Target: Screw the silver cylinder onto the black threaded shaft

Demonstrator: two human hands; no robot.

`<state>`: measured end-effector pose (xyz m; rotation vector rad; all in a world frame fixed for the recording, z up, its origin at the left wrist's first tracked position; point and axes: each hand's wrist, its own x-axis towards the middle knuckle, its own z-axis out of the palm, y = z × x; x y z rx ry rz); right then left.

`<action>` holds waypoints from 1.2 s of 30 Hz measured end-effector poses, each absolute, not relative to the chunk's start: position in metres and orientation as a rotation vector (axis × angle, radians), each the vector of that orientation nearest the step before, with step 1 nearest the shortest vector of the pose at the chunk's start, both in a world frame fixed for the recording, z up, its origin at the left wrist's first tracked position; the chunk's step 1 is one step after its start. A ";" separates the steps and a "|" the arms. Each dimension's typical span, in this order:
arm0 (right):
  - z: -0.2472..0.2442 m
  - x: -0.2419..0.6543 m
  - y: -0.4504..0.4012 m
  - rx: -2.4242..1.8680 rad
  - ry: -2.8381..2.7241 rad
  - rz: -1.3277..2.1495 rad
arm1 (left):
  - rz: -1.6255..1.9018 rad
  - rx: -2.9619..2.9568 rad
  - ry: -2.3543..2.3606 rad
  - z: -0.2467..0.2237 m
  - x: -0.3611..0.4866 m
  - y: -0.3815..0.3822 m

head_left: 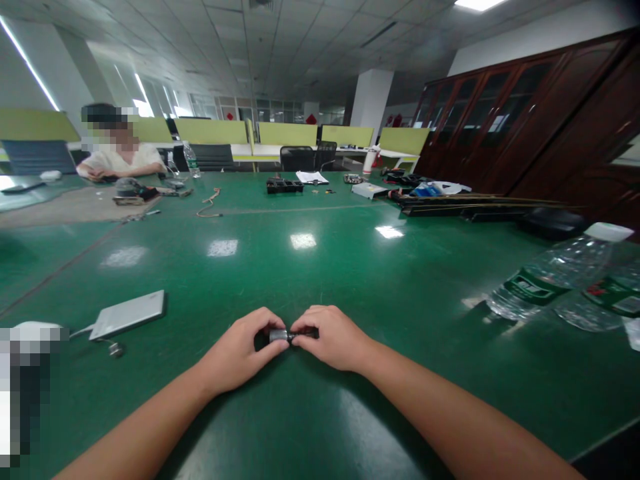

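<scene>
- Two clear plastic bottles stand at the right of the green table (350,267): the nearer bottle (535,287) has a green label and a white cap, and the farther bottle (617,293) is just beside it. I can't tell from here how full they are.
- Across the table, a black tray (285,186) sits near some white papers (312,177); its contents are too small to make out. A white tumbler (371,161) stands upright to the right of them, and another clear bottle (191,161) stands far off to the left.
- The left hand (249,347) has its thumb and fingers curled narrowly round a metal cylinder (278,335), which lies low over the near middle of the table.
- The right hand (333,337) pinches a thin dark stem (291,337) at the cylinder's right end. The two sets of fingertips nearly meet, and they hide part of both pieces.
- To the left, well apart from the hands, lies a flat silvery box (129,315) with a small metal piece (115,349) near it.
- Farther back are a tan cord (207,205) and, on the right, long dark rails (450,205).
- Another person (120,159) in a pale top sits at the far left.
</scene>
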<state>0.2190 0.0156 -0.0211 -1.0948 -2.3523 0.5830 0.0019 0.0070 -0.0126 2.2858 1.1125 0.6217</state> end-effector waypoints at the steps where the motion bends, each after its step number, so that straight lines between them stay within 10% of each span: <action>1: -0.021 0.220 0.016 -1.078 -2.359 0.576 | 0.623 2.281 1.116 -0.012 0.002 0.007; 36: -0.022 0.225 0.017 -0.979 -2.449 0.444 | 0.627 2.296 1.205 -0.015 0.002 0.005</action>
